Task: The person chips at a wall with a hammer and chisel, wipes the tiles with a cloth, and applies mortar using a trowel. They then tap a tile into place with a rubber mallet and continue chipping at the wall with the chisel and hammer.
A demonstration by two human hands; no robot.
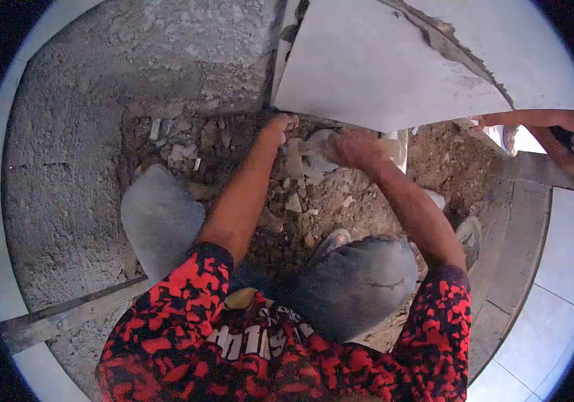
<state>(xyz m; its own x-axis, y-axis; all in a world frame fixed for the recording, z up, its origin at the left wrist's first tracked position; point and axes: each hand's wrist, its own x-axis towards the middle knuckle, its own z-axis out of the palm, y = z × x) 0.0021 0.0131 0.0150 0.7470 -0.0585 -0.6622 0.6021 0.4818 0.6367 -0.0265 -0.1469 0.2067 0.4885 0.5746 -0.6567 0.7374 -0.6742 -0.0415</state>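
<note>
My right hand (361, 149) is wrapped around the handle of a hammer (294, 158), whose dusty head points left over the rubble. The handle's end sticks out to the right of my fist. Behind the hammer lies a round, pale grey object (320, 161), partly covered by it. My left hand (283, 126) is closed at the lower left corner of a large white slab (374, 67); whatever its fingers hold is hidden. Left of the hammer head, the two hands are a short way apart.
Broken stones and dirt (300, 201) cover the ground between my knees. A rough cement wall (166, 67) rises at the left. Another person's arm (535, 120) reaches in at the right, above white floor tiles (555, 248). A wooden plank (79, 311) lies at lower left.
</note>
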